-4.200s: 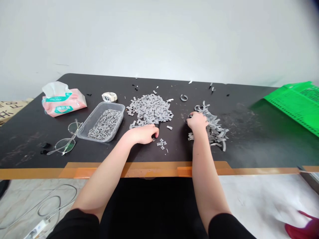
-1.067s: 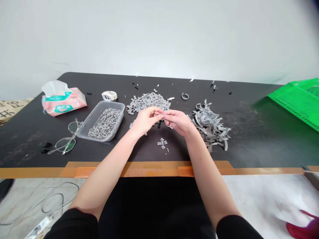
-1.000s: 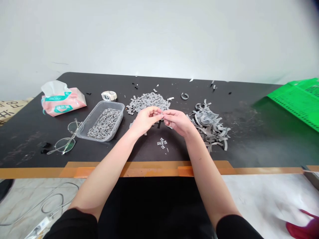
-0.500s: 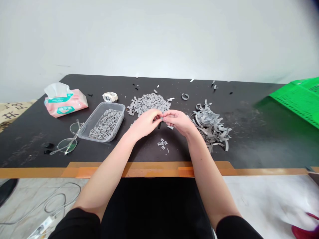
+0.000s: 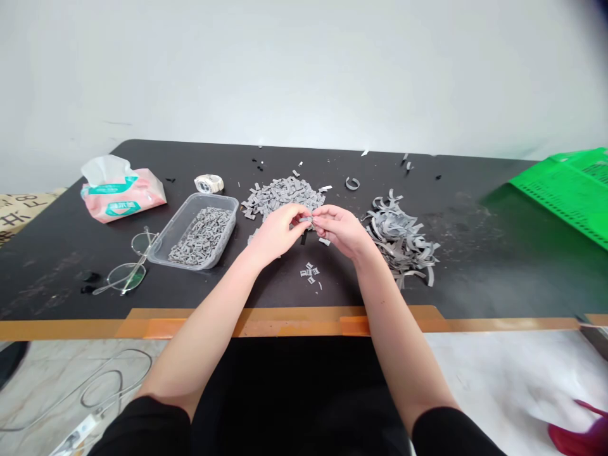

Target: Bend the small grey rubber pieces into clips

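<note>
Pinching a small grey piece (image 5: 306, 219) between them, the left hand (image 5: 280, 233) and right hand (image 5: 342, 233) meet mid-tabletop (image 5: 475, 253) — the tissue pack (image 5: 124, 196), its label too small to read, sits near the far-left corner.

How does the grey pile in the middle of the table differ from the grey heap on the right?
The middle pile is made of short, flat pieces, while the right heap is made of longer, curling strips. The middle pile looks fairly dense; the right heap looks looser and tangled. The left hand partly hides the middle pile, while the right heap lies beyond the right hand. Both are grey and sit directly on the dark tabletop.
</note>
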The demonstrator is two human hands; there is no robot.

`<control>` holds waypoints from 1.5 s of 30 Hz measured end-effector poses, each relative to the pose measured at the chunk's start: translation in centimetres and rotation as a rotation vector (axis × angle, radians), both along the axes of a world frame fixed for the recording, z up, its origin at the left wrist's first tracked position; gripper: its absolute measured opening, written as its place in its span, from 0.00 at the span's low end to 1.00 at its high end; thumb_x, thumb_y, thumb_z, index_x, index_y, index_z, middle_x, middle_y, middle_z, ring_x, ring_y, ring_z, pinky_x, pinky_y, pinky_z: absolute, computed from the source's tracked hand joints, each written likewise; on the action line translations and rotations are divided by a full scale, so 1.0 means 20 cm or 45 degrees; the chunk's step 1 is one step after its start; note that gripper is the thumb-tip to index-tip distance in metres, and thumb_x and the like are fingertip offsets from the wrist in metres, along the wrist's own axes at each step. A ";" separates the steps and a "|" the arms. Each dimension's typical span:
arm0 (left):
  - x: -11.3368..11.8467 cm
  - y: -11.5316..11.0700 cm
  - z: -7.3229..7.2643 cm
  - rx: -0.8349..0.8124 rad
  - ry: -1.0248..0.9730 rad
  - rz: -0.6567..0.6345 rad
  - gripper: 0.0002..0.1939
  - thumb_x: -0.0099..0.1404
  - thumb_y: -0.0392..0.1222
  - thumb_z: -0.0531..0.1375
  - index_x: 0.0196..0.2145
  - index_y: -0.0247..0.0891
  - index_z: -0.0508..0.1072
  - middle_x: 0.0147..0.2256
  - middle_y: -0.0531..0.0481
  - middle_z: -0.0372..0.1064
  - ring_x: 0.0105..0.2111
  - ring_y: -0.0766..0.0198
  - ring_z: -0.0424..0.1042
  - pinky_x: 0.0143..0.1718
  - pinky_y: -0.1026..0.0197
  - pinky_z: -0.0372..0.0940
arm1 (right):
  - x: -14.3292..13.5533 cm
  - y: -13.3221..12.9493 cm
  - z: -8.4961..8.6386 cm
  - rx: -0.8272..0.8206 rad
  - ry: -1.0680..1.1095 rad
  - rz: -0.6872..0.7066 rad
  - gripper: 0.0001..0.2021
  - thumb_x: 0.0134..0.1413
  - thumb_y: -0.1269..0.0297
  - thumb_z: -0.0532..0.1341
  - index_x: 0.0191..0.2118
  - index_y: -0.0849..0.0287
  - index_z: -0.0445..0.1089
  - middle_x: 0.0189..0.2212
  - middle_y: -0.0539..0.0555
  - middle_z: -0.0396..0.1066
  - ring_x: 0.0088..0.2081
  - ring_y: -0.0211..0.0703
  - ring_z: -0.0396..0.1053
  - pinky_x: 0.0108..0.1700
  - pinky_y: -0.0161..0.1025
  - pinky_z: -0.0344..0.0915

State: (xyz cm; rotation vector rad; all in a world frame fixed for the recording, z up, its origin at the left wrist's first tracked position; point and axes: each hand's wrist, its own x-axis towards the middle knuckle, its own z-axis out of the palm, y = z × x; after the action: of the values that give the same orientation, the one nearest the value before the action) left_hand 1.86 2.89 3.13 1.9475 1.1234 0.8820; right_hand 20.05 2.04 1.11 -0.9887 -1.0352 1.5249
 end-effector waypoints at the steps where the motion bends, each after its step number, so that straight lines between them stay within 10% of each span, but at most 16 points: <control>1: 0.01 0.00 0.00 -0.021 -0.038 -0.002 0.05 0.64 0.36 0.62 0.38 0.39 0.76 0.40 0.49 0.76 0.40 0.59 0.71 0.48 0.57 0.65 | -0.01 0.00 0.00 0.003 0.021 0.000 0.21 0.33 0.57 0.79 0.32 0.60 0.73 0.24 0.47 0.69 0.26 0.34 0.61 0.31 0.36 0.57; 18: 0.01 0.03 -0.06 -0.489 -0.832 -0.113 0.14 0.57 0.44 0.70 0.39 0.36 0.78 0.35 0.49 0.78 0.36 0.64 0.76 0.44 0.57 0.69 | -0.01 -0.01 0.02 0.081 0.231 0.070 0.14 0.41 0.55 0.77 0.30 0.58 0.78 0.27 0.50 0.74 0.29 0.36 0.68 0.33 0.36 0.64; 45: 0.03 0.00 -0.03 -0.068 -0.170 0.014 0.05 0.64 0.36 0.62 0.39 0.38 0.74 0.40 0.49 0.77 0.40 0.62 0.75 0.46 0.58 0.68 | -0.08 0.02 -0.05 0.199 -0.137 -0.233 0.19 0.41 0.50 0.74 0.29 0.57 0.69 0.17 0.44 0.63 0.20 0.33 0.58 0.25 0.35 0.54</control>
State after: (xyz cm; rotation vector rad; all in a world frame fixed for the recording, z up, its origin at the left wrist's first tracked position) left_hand 2.41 2.80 2.57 1.8125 1.0697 0.9636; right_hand 18.47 2.43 0.13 -1.0342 -1.0905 1.2339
